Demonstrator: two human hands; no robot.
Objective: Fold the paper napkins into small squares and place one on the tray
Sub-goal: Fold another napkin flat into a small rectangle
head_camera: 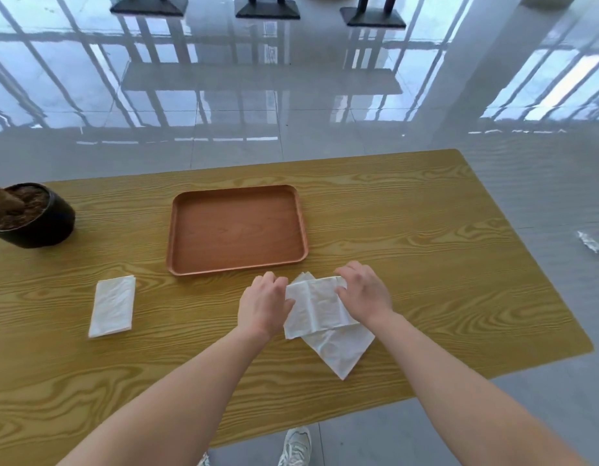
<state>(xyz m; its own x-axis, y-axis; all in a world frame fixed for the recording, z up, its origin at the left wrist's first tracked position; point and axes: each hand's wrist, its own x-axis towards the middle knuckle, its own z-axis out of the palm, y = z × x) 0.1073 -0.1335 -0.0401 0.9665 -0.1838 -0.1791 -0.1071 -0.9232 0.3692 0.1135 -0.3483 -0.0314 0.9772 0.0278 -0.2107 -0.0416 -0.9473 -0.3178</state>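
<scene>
left hand (263, 304) and right hand (365, 294) pinch crinkled white napkin (320, 312) on woodgrain table (426, 257).

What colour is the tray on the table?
The tray is reddish-brown wood, seen best in the head view.

The left hand (263, 304) and right hand (365, 292) are bare, as are both forearms (197, 381); below them, pale grey-white lace-up sneakers (296, 445).

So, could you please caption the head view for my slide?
Left hand and right hand fold a paper napkin in front of the tray; a folded napkin lies aside.
</scene>
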